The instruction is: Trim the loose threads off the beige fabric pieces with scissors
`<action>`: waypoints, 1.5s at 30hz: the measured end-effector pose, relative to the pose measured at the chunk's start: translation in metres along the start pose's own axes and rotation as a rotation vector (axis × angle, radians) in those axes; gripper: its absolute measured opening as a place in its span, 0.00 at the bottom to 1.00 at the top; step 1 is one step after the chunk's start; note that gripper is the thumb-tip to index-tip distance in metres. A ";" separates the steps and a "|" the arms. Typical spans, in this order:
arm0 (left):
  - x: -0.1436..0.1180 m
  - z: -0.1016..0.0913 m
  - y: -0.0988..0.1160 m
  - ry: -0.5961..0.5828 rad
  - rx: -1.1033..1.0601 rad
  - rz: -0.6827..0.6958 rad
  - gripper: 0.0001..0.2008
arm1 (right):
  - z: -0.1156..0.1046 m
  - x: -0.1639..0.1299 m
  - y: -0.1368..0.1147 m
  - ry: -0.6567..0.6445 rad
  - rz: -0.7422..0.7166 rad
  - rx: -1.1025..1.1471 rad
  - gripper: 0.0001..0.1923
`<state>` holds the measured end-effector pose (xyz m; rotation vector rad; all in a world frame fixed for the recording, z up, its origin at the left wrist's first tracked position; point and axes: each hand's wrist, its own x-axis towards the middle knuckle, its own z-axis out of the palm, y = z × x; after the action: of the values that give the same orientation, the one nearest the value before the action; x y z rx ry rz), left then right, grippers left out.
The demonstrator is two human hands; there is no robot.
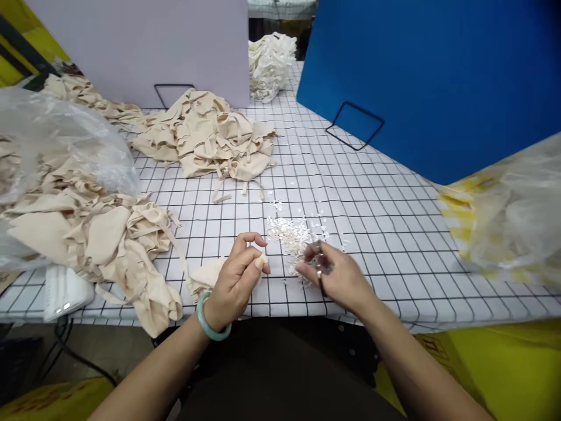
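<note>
My left hand, with a pale green bangle at its wrist, is closed with thumb and fingers pinched on a beige fabric piece. Most of that piece is hidden behind the hand. In my right hand is a small dark metal tool that looks like thread snips, blurred and partly covered by the fingers. Just beyond and between the hands lies a scatter of small white and beige clippings. A beige fabric heap with narrow straps lies left of my left hand.
Another beige heap lies farther back on the checked tablecloth. White cloth pieces are piled behind it. A lilac panel and a blue panel stand upright. Plastic bags and a white device are at left.
</note>
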<state>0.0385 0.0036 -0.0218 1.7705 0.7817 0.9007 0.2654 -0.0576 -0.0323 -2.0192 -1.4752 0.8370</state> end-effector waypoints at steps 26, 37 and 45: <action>0.029 -0.116 -0.002 -0.007 0.426 -0.054 0.09 | 0.032 0.084 -0.123 -0.253 -0.334 0.615 0.18; 0.084 -0.192 0.012 0.443 0.478 0.027 0.11 | 0.025 0.193 -0.153 0.159 -0.413 0.271 0.14; -0.063 -0.150 -0.035 0.848 0.153 -0.365 0.11 | 0.208 0.117 -0.171 -0.449 -0.295 0.502 0.12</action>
<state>-0.1255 0.0329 -0.0299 1.2586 1.6855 1.3682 0.0294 0.1112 -0.0758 -1.2624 -1.5402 1.4224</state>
